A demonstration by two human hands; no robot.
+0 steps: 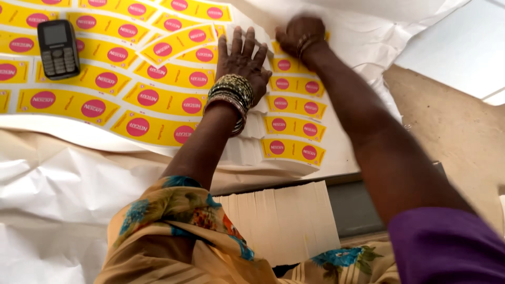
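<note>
Left hand (242, 60) lies flat, fingers spread, on the printed yellow label sheet (158, 100), right hand (301, 36) curled (blurred; grip unclear) at the label stack (294, 126) top; most curved labels appear unseparated, white blank stack (281, 221) nearer.

Left hand (241, 59) flat, fingers spread; right hand (301, 36) curled.

Left hand (241, 59) is lying flat on the printed sheet (121, 89), right hand (300, 34) just to its right, pressing what seems a stack of cut strips (294, 126). A phone (58, 48) is sitting far left on that sheet. A blank card stack (281, 223) is lying nearer the person.
</note>
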